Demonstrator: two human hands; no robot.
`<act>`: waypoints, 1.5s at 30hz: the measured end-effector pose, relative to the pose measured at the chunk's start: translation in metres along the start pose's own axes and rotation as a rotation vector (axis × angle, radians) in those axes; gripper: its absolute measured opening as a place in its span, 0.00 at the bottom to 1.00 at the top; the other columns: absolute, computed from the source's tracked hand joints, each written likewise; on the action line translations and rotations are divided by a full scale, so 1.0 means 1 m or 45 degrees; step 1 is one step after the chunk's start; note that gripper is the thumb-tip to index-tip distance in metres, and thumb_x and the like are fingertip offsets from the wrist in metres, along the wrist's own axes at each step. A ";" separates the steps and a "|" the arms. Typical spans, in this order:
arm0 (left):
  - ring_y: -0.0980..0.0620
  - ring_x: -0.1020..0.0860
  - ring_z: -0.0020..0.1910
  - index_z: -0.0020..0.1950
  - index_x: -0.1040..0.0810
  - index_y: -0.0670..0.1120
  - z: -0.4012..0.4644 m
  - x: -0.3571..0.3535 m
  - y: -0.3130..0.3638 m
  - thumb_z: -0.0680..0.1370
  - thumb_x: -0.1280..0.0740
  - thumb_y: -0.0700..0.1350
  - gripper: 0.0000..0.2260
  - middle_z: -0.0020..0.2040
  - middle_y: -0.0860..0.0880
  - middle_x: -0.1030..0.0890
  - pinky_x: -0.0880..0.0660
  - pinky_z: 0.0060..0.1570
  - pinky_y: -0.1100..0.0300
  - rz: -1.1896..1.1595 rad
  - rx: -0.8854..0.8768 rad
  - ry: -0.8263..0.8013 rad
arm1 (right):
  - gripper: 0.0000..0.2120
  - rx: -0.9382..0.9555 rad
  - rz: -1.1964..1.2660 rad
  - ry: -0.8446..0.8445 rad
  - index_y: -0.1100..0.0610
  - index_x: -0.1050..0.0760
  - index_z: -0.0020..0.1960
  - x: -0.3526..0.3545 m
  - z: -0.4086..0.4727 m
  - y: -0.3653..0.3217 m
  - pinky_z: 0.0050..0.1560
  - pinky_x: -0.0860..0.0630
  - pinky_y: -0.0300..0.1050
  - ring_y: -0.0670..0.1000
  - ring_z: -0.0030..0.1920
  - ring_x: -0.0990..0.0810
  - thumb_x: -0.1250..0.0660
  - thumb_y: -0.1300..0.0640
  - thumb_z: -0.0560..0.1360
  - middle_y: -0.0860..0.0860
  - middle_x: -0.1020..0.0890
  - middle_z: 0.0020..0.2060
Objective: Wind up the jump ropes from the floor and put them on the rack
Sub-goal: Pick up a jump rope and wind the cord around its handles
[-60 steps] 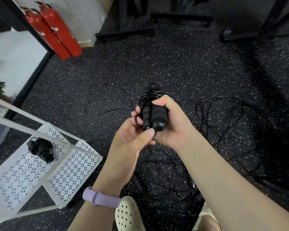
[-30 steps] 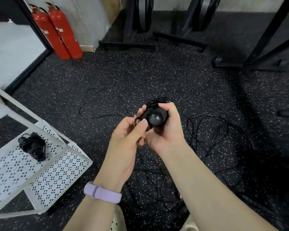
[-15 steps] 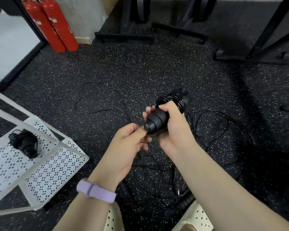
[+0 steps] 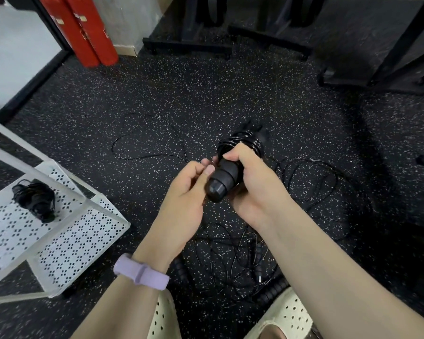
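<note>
wound jump rope [image 4: 227, 172]: black, handles gripped in right hand [image 4: 252, 184], cord coiled at the far end; left hand [image 4: 189, 189]: fingers curled, pinching at the handle end; loose ropes [image 4: 233, 260]: tangled on floor beneath both hands; rack [image 4: 66, 231]: left of left hand, one wound bundle [image 4: 34, 199] on its shelf

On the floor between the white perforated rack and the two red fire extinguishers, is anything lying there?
The head view shows only bare speckled black floor between the white perforated rack and the red fire extinguishers; the loose black rope loop lies further right.
</note>
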State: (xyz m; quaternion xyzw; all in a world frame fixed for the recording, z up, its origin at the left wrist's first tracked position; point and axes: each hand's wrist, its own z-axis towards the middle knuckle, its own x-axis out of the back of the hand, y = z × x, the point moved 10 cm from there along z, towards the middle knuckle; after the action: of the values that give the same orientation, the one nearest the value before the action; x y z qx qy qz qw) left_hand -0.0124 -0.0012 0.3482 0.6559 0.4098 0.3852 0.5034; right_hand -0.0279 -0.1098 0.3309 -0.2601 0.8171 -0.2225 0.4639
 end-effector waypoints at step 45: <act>0.46 0.20 0.39 0.58 0.17 0.42 -0.005 0.014 -0.018 0.73 0.29 0.68 0.30 0.46 0.40 0.14 0.24 0.39 0.54 -0.402 0.347 -0.040 | 0.14 0.012 -0.354 -0.094 0.54 0.20 0.53 -0.026 0.003 0.000 0.37 0.31 0.47 0.56 0.44 0.24 0.31 0.44 0.77 0.56 0.19 0.47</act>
State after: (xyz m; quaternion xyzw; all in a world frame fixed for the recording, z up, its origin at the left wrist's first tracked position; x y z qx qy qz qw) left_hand -0.0149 0.0160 0.3326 0.6516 0.5478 0.2322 0.4706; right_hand -0.0142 -0.0941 0.3459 -0.3765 0.7546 -0.2786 0.4595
